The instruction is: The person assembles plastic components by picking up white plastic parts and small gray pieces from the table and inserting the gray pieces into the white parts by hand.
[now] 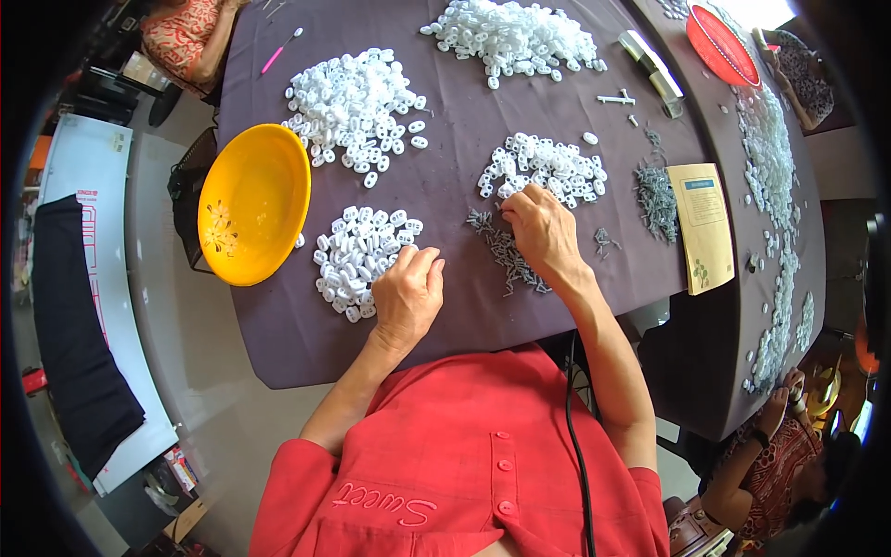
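Note:
My left hand [408, 295] is closed, thumb against curled fingers, at the right edge of a pile of small white oval plastic pieces with holes [355, 255]. Whatever it holds, if anything, is hidden. My right hand [543, 227] has its fingertips pinched together above a heap of small grey screw-like pieces [509, 260]. What lies between those fingertips is too small to make out. Just beyond the right hand is a pile of white plastic pieces [557, 167] with openings in them.
A yellow bowl [255, 204] sits at the table's left edge. Bigger white heaps [348, 107] lie farther back. More grey pieces [657, 204] lie beside a tan booklet [703, 227] on the right. A red basket [722, 46] stands far right. Other people sit around the tables.

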`<state>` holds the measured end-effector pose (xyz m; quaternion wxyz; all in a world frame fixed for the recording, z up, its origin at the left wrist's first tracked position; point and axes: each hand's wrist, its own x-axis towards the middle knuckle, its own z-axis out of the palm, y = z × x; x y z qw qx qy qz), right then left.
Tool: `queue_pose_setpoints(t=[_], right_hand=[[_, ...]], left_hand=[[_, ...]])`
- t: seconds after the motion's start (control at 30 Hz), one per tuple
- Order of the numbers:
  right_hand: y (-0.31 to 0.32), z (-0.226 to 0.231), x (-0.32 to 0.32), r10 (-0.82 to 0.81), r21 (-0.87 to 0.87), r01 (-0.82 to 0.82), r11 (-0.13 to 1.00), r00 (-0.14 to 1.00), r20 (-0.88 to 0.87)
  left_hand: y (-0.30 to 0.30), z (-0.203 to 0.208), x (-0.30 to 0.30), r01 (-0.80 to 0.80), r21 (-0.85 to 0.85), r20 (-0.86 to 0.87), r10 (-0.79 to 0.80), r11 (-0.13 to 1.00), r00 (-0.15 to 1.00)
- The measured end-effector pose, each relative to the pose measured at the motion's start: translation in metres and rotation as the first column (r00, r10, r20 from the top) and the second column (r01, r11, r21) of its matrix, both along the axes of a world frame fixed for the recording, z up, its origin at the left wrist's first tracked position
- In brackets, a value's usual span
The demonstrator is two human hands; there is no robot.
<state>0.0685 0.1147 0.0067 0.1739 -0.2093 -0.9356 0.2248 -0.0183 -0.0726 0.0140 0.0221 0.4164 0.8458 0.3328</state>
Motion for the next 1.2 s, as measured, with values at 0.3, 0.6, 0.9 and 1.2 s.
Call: queue_pose_setpoints(t=[0.3, 0.6, 0.9, 1.2], right_hand=[[-0.001, 0.015, 0.022, -0.042, -0.437, -0.033, 0.899, 0.986, -0.161], [-0.013, 0.025, 0.04, -0.166, -0.709, 0.082, 0.7, 0.985, -0.051], [-0.01, 0.018, 0.038, -0.183, -0.689, 0.025, 0.724, 0.971, -0.157], [-0.004, 0.008, 0.05, -0.308, -0.72, 0.026, 0.694, 0.914, -0.264]], left_hand=[[0.052, 0.005, 0.002, -0.012, 0.26, 0.605, -0.153, 0.966, 0.782], [0.07, -0.006, 0.013, -0.034, 0.219, 0.935, -0.2, 0.975, 0.291], [0.076, 0.01, 0.014, 0.042, 0.162, 0.87, -0.163, 0.986, 0.465], [0.092, 0.002, 0.024, 0.168, 0.188, 0.625, -0.25, 0.968, 0.74]])
